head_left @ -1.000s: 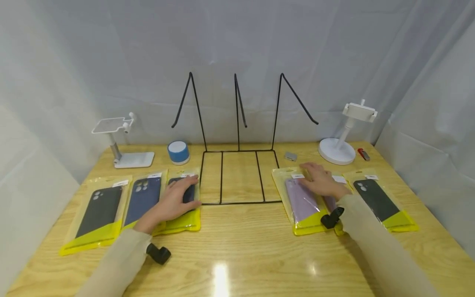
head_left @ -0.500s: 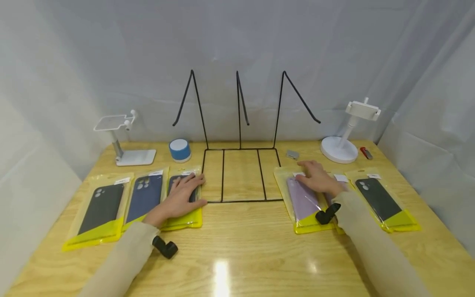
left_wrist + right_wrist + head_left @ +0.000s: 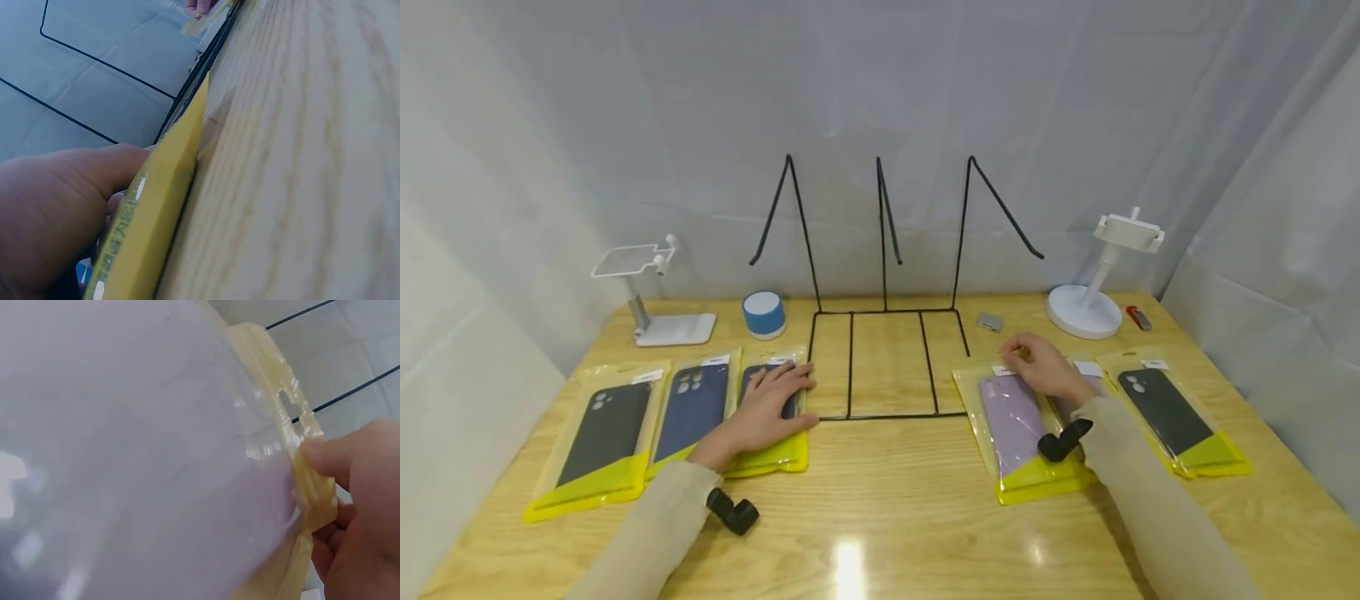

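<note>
My left hand (image 3: 763,414) lies with extended fingers on a yellow-edged clear packet (image 3: 775,462) that holds a dark blue phone case, partly covered by the hand. In the left wrist view the thumb runs along the edge of that packet (image 3: 156,200). On the right side, my right hand (image 3: 1043,368) pinches the top edge of a packet with a lilac phone case (image 3: 1009,421). Seen from the right wrist, thumb and fingers (image 3: 337,456) grip the crumpled yellow top strip near its hanging hole. Another lilac-case packet (image 3: 1093,379) is partly hidden under this hand and sleeve.
A black wire rack (image 3: 883,417) with three upright hooks stands between the hands. Two more packets (image 3: 606,429) lie left, one with a black case (image 3: 1165,408) right. Behind are white phone stands (image 3: 1084,312), a blue-and-white cylinder (image 3: 764,317) and small grey and red items.
The right hand's fingers have closed on the top edge of the lilac-case packet, whose lower end has shifted slightly toward the front and right. The left hand stays on its packet.
</note>
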The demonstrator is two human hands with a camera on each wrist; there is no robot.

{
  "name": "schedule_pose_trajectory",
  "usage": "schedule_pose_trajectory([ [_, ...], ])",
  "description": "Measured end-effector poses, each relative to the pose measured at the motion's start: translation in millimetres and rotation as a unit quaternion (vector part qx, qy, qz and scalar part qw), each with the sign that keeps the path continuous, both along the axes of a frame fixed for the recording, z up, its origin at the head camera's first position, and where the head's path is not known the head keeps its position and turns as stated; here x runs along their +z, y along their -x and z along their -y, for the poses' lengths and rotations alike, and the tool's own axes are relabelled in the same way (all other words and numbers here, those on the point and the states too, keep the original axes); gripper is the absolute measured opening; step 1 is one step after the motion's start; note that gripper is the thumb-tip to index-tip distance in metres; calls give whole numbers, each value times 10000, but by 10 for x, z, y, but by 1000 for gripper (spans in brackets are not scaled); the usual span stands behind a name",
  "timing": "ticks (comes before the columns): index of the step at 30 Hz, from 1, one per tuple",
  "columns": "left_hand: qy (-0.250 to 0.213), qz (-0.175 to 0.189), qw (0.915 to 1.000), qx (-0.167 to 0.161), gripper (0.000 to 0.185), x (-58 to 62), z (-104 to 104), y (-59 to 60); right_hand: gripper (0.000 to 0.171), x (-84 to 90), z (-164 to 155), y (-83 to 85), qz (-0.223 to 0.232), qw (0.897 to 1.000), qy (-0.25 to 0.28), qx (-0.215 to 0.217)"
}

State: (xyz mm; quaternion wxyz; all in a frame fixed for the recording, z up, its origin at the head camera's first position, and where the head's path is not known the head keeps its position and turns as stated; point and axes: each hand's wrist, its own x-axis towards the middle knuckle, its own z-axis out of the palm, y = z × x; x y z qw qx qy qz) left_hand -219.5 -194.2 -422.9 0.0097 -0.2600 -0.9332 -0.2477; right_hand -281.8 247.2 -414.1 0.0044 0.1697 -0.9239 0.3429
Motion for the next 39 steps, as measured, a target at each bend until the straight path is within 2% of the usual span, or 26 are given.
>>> schedule_pose_trajectory([
  [5, 17, -1, 10000, 31, 53, -5, 0, 4, 18, 93, -6, -48, 192, 9995, 240, -2],
  [9, 77, -13, 10000, 53, 54, -2, 0, 21, 14, 160, -28, -101, 94, 9995, 297, 58],
  [17, 17, -55, 10000, 22, 54, -6, 5, 7, 10, 400, -76, -270, -840, 9923, 884, 221],
  [30, 13, -76, 10000, 57, 53, -8, 8, -4, 10, 795, -50, -578, -1592, 9794, 1220, 238],
  [34, -21, -97, 9999, 38, 53, 5, 2, -12, 11, 894, -71, -633, -1765, 9779, 1070, 321],
  [39, -26, -103, 9999, 9, 53, -2, -4, -9, 10, 1050, -107, -703, -2371, 9688, 644, 334],
])
